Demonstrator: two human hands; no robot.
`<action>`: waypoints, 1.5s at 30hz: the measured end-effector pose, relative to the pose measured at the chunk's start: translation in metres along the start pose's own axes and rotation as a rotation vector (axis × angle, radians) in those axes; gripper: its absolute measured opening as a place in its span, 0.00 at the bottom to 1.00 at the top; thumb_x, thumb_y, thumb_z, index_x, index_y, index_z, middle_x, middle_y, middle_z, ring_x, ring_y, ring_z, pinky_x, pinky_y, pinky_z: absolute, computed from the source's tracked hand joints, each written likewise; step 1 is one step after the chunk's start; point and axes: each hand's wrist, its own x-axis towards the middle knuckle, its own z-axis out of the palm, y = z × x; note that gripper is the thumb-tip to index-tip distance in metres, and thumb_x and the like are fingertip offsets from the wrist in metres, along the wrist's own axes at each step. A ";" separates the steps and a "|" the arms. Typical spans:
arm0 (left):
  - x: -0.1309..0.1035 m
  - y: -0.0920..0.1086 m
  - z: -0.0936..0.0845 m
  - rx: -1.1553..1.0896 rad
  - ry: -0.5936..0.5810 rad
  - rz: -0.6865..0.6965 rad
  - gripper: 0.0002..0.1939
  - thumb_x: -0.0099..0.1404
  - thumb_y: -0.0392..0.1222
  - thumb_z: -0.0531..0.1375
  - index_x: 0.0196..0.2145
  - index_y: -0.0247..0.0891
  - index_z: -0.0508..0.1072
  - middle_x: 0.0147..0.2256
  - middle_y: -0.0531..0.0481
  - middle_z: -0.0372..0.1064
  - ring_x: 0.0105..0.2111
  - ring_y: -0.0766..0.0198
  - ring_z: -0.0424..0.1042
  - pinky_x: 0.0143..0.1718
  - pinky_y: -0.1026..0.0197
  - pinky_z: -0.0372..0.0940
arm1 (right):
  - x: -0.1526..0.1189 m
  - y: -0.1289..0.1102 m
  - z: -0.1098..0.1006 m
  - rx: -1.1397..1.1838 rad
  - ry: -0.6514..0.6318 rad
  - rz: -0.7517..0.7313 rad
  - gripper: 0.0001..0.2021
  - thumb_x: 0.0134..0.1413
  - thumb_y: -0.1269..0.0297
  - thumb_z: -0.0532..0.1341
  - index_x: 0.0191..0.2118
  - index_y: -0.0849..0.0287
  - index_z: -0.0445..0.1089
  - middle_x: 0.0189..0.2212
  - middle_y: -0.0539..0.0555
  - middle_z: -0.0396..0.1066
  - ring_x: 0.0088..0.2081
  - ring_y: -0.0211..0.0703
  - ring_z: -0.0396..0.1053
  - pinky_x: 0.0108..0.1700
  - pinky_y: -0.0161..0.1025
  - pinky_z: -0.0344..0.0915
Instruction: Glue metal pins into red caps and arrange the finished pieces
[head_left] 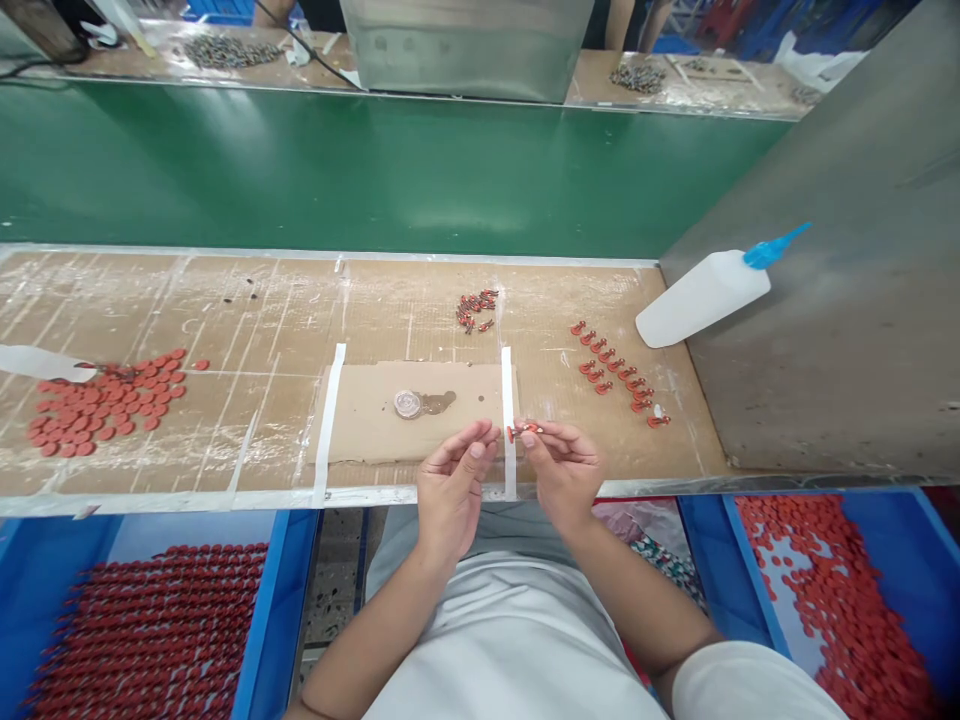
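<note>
My right hand (568,472) pinches a small red part with a metal piece (531,428) between thumb and fingertips, over the right tape strip. Just left of it, my left hand (456,487) is raised with fingers curved and slightly apart, and nothing shows in it. Both hands are at the front edge of a cardboard sheet (367,435) held by white tape. A round pale disc (407,404) lies on the sheet beside a wet brown patch. Behind it sits a small pile of red and metal parts (472,308). Assembled red pieces (606,356) stand in slanting rows to the right.
Red discs (105,405) are heaped at the left by a white nozzle (45,363). A white bottle with blue tip (705,298) leans at the right metal wall (840,270). Blue bins (259,620) (911,560) of red parts flank my lap.
</note>
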 end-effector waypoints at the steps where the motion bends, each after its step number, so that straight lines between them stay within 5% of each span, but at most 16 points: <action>1: 0.001 0.001 -0.002 -0.006 0.009 -0.004 0.13 0.54 0.40 0.67 0.39 0.38 0.78 0.44 0.44 0.76 0.45 0.59 0.75 0.51 0.57 0.67 | 0.002 -0.002 -0.008 -0.061 0.030 -0.040 0.10 0.44 0.66 0.70 0.36 0.57 0.74 0.31 0.53 0.79 0.33 0.43 0.78 0.39 0.39 0.76; 9: 0.006 0.005 -0.009 -0.100 0.002 -0.083 0.14 0.62 0.47 0.60 0.39 0.36 0.78 0.44 0.42 0.75 0.48 0.59 0.73 0.53 0.57 0.66 | 0.046 -0.001 -0.090 -0.947 0.192 -0.313 0.16 0.48 0.57 0.66 0.42 0.59 0.74 0.34 0.56 0.79 0.27 0.41 0.75 0.34 0.38 0.72; 13: 0.007 0.006 -0.011 -0.155 -0.018 -0.131 0.15 0.64 0.47 0.57 0.39 0.35 0.78 0.45 0.42 0.75 0.49 0.59 0.72 0.54 0.58 0.65 | 0.060 0.004 -0.113 -1.182 0.216 -0.361 0.15 0.51 0.56 0.63 0.42 0.59 0.74 0.33 0.55 0.79 0.26 0.40 0.74 0.35 0.38 0.71; 23: 0.009 0.011 -0.014 -0.223 -0.039 -0.206 0.18 0.63 0.47 0.54 0.40 0.32 0.78 0.45 0.39 0.75 0.51 0.57 0.71 0.54 0.58 0.65 | 0.071 0.018 -0.118 -1.274 0.220 -0.397 0.17 0.53 0.55 0.61 0.44 0.60 0.73 0.34 0.57 0.78 0.26 0.39 0.74 0.34 0.37 0.70; 45: 0.010 0.014 -0.018 -0.278 -0.111 -0.264 0.20 0.62 0.46 0.53 0.40 0.30 0.78 0.47 0.37 0.73 0.53 0.54 0.68 0.57 0.55 0.62 | 0.063 0.005 -0.118 -1.230 0.227 -0.279 0.19 0.49 0.58 0.63 0.47 0.60 0.71 0.38 0.56 0.78 0.26 0.39 0.74 0.37 0.38 0.72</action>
